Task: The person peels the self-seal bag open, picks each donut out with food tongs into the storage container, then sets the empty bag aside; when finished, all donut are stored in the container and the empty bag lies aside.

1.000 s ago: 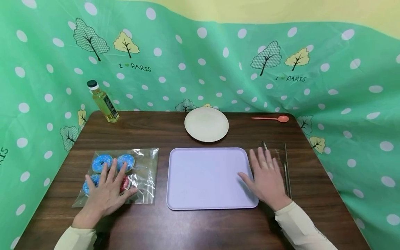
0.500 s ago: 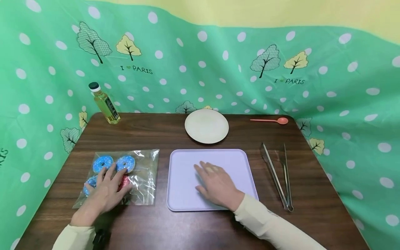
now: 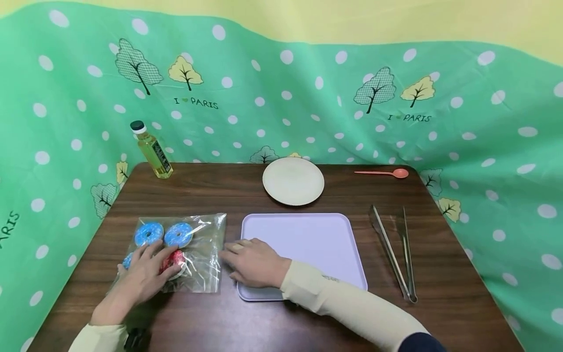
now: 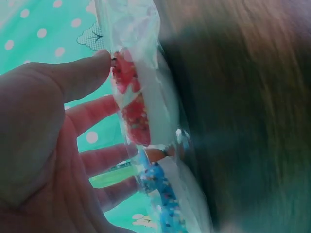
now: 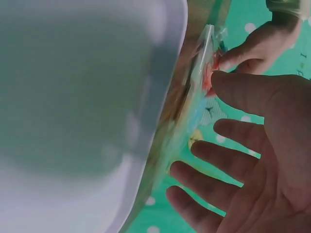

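A clear plastic bag [image 3: 204, 276] lies on the table at the left, holding blue donuts [image 3: 178, 235] and a red donut [image 3: 175, 260] with sprinkles. My left hand [image 3: 140, 279] lies over the bag's lower left, fingers spread and loosely bent. In the left wrist view its fingertips touch the bag beside the red donut [image 4: 135, 109]. My right hand [image 3: 255, 264] is over the left edge of the lilac tray [image 3: 308, 234], fingertips by the bag's right edge. The right wrist view shows this hand [image 5: 252, 160] with fingers apart, gripping nothing.
Metal tongs [image 3: 389, 254] lie right of the tray. A cream plate [image 3: 293, 181] is behind it, and a coral spoon [image 3: 382, 173] lies at the back right. An oil bottle [image 3: 154, 152] stands at the back left. A green dotted cloth [image 3: 290, 112] hangs behind the table.
My right hand has swept left from beside the tongs, across the tray, to near the bag. My left hand has stayed over the bag, shifting slightly.
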A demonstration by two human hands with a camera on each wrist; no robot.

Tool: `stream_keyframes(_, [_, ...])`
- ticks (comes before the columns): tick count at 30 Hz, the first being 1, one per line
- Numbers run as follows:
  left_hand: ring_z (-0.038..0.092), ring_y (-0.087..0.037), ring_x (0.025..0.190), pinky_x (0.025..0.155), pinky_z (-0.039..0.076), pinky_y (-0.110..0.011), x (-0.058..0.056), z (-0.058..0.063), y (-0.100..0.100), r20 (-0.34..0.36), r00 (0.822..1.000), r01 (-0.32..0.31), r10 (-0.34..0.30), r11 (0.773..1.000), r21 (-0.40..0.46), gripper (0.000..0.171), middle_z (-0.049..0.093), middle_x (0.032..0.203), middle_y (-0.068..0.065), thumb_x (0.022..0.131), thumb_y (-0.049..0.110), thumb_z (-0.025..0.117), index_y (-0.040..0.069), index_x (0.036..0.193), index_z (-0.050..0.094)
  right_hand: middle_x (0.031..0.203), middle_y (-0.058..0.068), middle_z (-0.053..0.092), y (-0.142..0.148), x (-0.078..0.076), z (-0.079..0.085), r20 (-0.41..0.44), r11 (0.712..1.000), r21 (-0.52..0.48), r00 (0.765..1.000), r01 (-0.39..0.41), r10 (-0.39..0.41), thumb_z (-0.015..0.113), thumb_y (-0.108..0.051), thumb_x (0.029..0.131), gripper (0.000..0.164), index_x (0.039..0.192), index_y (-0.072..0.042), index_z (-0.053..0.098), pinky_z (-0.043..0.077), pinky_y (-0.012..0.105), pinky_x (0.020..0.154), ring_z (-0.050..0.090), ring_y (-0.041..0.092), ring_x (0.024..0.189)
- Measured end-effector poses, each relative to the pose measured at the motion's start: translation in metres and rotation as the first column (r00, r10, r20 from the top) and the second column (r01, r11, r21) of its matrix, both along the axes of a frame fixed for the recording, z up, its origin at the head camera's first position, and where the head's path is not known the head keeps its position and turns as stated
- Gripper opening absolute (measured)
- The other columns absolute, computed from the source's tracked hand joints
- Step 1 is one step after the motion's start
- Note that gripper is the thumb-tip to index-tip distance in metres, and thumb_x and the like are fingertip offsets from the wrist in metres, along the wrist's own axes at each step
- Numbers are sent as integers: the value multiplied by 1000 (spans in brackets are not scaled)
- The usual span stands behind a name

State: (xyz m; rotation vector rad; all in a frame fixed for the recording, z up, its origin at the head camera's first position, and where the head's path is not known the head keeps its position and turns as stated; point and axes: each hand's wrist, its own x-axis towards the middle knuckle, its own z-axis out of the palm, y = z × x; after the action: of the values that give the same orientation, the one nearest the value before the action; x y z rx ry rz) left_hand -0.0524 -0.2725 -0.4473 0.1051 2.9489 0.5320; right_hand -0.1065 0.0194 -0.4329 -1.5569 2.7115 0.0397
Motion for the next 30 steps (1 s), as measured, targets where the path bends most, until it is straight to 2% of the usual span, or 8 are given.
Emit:
stream_keyframes(6, [25, -58, 134, 83, 12, -93, 3, -3, -6, -20, 1000, -8, 8, 1000, -10, 66, 35, 150, -27, 96, 59, 58, 14, 144, 54, 145, -2, 55, -37, -6, -2, -103, 996, 52, 991, -78, 83, 58, -45, 100, 49, 146, -28, 52, 52, 36, 91, 57, 19, 124])
stream_keyframes(12, [28, -57, 132, 84, 15, -93, 6, -7, -4, -29, 1000, -1, 1, 1000, -28, 64, 38, 149, -26, 97, 58, 57, 14, 144, 55, 141, -7, 57, -56, -9, -13, -199, 988, 63, 969, -138, 148, 54, -42, 102, 35, 136, -36, 59, 52, 29, 85, 58, 16, 119])
stream_keyframes(16, [27, -55, 134, 85, 14, -92, 5, -8, -2, -37, 999, -5, 5, 1000, -12, 63, 38, 149, -25, 97, 57, 58, 15, 143, 55, 140, -9, 58, -61, -11, -16, -222, 985, 68, 961, -155, 167, 56, -42, 101, 26, 126, -40, 65, 51, 29, 87, 58, 14, 117])
stream_keyframes(21, [27, -54, 135, 86, 15, -91, 3, -8, -1, -53, 999, -9, 8, 1000, -11, 62, 39, 148, -25, 97, 57, 58, 15, 141, 57, 144, -8, 55, -65, -15, -18, -227, 983, 95, 958, -158, 176, 55, -43, 101, 26, 124, -45, 68, 47, 32, 96, 54, 17, 126])
stream_keyframes(24, [28, -53, 135, 86, 15, -91, 3, -8, 0, -58, 998, -11, 11, 1000, -2, 60, 40, 148, -24, 97, 56, 60, 15, 141, 58, 136, -13, 60, -67, -17, -20, -248, 980, 113, 951, -163, 187, 55, -42, 100, 26, 123, -46, 68, 46, 29, 95, 54, 14, 123])
stream_keyframes(30, [27, -53, 136, 87, 12, -92, 3, -9, -1, -62, 998, -16, 18, 1000, 22, 59, 41, 148, -24, 96, 53, 63, 14, 139, 59, 110, -22, 68, -70, -18, -21, -323, 975, 140, 923, -172, 209, 57, -39, 99, 20, 112, -45, 71, 44, 26, 83, 57, 7, 100])
